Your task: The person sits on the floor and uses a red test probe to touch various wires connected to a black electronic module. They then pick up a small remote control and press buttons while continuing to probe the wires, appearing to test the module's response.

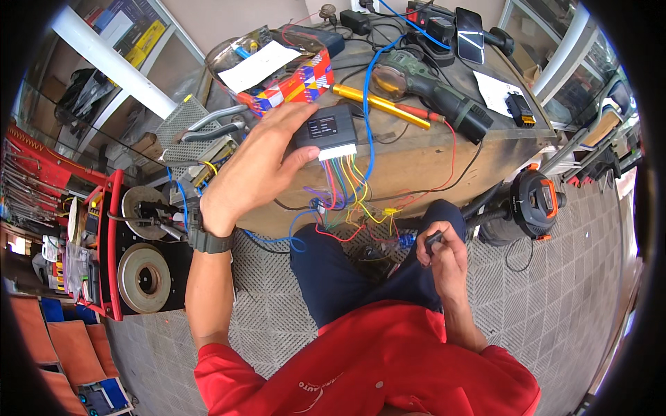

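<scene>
1. Grips black control module (329, 128) at its left end, between outstretched fingers and thumb of left hand (258, 147).
2. Points white connector (338, 152) and coloured wires (329, 182) toward red shirt (368, 360), beside thumb; stretches long axis sideways, rightward from fingers.
3. Borders patterned box (316, 75) just beyond fingertips, blue cable (368, 132) and gold tube (388, 109) farther right.
4. Lies by front edge of workbench (416, 166), with barer top rightward past cable.
5. Curls right hand (447, 258) around small dark object (433, 240).

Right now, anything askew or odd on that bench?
The wiring looks untidy: coloured wires from the black module at the left hand hang in a tangle past the bench's front edge, and might snag. No spill or breakage visible.
</scene>
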`<state>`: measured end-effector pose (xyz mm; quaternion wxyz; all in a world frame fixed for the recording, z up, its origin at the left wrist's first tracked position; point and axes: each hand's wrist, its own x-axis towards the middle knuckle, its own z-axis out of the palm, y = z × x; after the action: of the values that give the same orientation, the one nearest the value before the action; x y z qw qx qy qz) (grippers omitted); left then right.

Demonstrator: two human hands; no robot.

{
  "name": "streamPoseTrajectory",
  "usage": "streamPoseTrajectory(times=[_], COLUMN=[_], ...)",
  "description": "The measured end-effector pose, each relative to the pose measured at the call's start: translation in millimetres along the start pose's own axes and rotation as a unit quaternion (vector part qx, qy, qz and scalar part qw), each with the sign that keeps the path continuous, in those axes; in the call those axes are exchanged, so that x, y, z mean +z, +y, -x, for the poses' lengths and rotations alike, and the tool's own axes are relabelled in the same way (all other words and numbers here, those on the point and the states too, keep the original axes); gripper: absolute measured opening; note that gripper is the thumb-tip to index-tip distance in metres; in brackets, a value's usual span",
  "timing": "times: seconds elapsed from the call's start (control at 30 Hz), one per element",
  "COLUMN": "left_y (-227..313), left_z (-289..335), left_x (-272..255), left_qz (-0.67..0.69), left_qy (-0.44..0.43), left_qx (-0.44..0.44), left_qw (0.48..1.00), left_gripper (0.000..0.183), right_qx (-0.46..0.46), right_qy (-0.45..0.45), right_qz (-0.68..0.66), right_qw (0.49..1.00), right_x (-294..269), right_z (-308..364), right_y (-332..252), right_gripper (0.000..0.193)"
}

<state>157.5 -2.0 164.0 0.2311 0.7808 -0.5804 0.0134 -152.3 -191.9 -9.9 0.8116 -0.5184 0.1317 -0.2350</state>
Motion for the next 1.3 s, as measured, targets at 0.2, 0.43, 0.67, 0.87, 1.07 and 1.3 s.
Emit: streamPoseTrajectory(times=[0.2, 0.43, 0.67, 0.87, 1.07, 1.3], left_y=[4.3, 6.1, 6.9, 6.8, 10.9, 14.3], left_z=[-1.9, -2.4, -1.8, -2.6, -3.4, -4.0], left_x=[-3.9, -5.4, -5.8, -5.6, -6.4, -8.0], left_qz=[0.013, 0.016, 0.006, 0.004, 0.012, 0.016], left_qy=[-0.01, -0.013, -0.012, -0.005, 0.012, 0.025], left_qx=[-0.007, -0.015, -0.016, -0.013, -0.013, -0.02], left_qw=[1.0, 1.0, 1.0, 1.0, 1.0, 0.999], left_gripper=[0.062, 0.063, 0.063, 0.062, 0.062, 0.062], right_qx=[0.004, -0.009, -0.022, -0.017, -0.001, -0.018], right_qy=[-0.011, -0.005, -0.006, -0.004, -0.014, 0.0], right_qz=[-0.007, 0.014, 0.017, 0.004, 0.003, 0.013], right_qw=[1.0, 1.0, 1.0, 1.0, 1.0, 1.0], right_x=[-0.9, -2.9, -3.9, -2.0, 1.7, -1.6], right_z=[-0.2, 0.1, 2.1, 1.8, 2.8, 2.0], right_y=[-0.8, 1.0, 1.5, -1.2, -4.0, -0.6], right_gripper=[0.031, 0.029, 0.03, 0.029, 0.031, 0.029])
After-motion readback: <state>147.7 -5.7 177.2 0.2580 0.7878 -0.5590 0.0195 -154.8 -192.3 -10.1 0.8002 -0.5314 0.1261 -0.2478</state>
